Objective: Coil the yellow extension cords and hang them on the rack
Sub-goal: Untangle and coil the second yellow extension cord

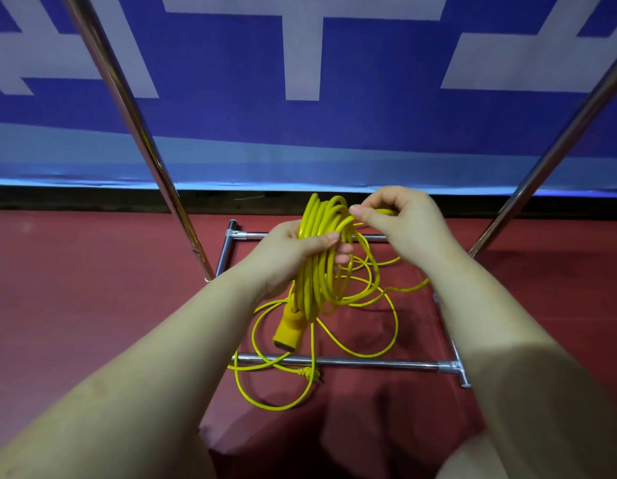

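Left hand (293, 257) gripping yellow cord coil (321, 257), right hand (400, 219) seemingly pinching a strand, rack (334, 361) below

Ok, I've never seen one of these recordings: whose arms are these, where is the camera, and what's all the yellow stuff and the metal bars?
There is no machine here. A person wears one camera on the head, looking forward and down, so the two bare arms are their own. The left hand grips a coiled bundle of yellow cord, with the socket block hanging below it. The right hand pinches a strand at the top of the bundle, seemingly adding a loop. The uncoiled cord lies in loose loops on the red floor, draped over a base bar of the metal rack, with the plug near that bar. The rack's two slanted poles rise on either side. Behind is a blue and white banner.
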Available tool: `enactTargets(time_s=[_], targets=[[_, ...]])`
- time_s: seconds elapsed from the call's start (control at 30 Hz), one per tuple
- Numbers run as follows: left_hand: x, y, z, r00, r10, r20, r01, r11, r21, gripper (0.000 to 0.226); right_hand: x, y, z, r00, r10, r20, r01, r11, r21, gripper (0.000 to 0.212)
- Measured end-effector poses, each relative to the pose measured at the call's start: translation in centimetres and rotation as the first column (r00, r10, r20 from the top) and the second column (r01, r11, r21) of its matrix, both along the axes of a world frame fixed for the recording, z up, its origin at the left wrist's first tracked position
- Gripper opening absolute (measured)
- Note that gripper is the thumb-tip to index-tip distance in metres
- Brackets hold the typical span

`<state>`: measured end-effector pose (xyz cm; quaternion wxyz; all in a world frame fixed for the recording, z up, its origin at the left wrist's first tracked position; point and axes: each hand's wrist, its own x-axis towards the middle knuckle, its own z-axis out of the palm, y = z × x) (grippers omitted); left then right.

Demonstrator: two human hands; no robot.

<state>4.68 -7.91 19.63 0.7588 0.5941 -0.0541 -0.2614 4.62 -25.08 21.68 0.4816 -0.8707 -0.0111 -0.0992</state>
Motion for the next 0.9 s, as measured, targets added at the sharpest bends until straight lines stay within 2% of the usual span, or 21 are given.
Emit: enactTargets(time_s=[0.23, 0.37, 0.43, 0.5, 0.6, 0.73, 0.9], targets=[[0.0, 0.0, 0.3, 0.998, 0.05, 0.039, -0.051, 0.998, 0.031, 0.007, -0.3, 0.3, -0.3, 0.999, 0.003, -0.046, -0.001, 0.999, 0.041, 0.02], [0.7, 0.4, 0.5, 0.985, 0.171, -0.001, -0.171, 0.984, -0.049, 0.012, -0.2, -0.6, -1.2, 0.978, -0.017, -0.209, -0.024, 0.981, -0.191, 0.044], [1.0, 0.7, 0.5, 0.979, 0.203, -0.028, -0.205, 0.976, -0.079, 0.012, -0.2, -0.9, -1.2, 0.989, -0.04, -0.145, 0.023, 0.993, -0.114, 0.035], [1.0, 0.7, 0.5, 0.978, 0.204, -0.034, -0.206, 0.977, -0.062, 0.01, -0.3, -0.8, -0.7, 0.996, -0.088, 0.01, 0.087, 0.995, 0.039, 0.017], [0.6, 0.6, 0.5, 0.995, 0.098, -0.003, -0.098, 0.995, -0.001, 0.008, -0.5, -0.7, -0.1, 0.989, -0.086, 0.122, 0.062, 0.981, 0.185, 0.014], [0.1, 0.8, 0.6, 0.995, -0.091, 0.043, 0.085, 0.989, 0.121, 0.008, -0.3, -0.8, 0.0, 0.99, -0.035, 0.137, 0.021, 0.995, 0.101, 0.019], [-0.1, 0.8, 0.5, 0.996, -0.084, 0.015, 0.083, 0.995, 0.064, 0.009, -0.2, -1.0, 0.7, 0.996, 0.041, 0.079, -0.045, 0.998, 0.05, 0.021]])
